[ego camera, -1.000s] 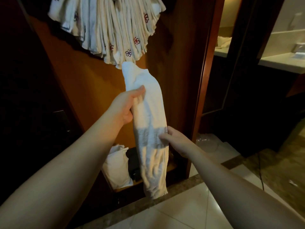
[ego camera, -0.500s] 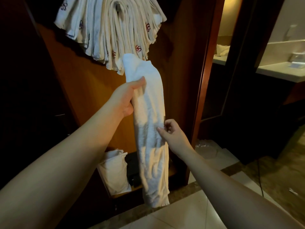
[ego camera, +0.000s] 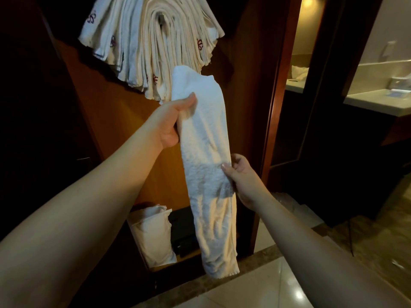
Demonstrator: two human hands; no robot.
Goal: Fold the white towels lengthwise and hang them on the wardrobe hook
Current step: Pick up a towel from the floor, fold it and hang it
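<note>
- Head view, looking forward and down along two bare forearms toward an open wooden wardrobe.
- Left hand grasps a folded white towel near its upper end, thumb on the near face and fingers wrapped behind; this grip seems to carry the weight so the towel hangs as one long narrow strip.
- Right hand pinches the towel's right edge about halfway down, thumb in front, apparently to keep the lengthwise fold layers lined up and stop the strip from opening.
- Above the held towel, its top end just overlapping them, hangs a thick bunch of hung towels, draped in a fan over a wardrobe hook that is barely visible in the middle of the bunch.
- Held this high, the towel looks nearly ready to be draped over the same hook.
- Below the held towel, on the wardrobe floor, stands a white bag beside a dark box.
- Right of the held towel, well apart, a lit bathroom counter shows through a doorway.
</note>
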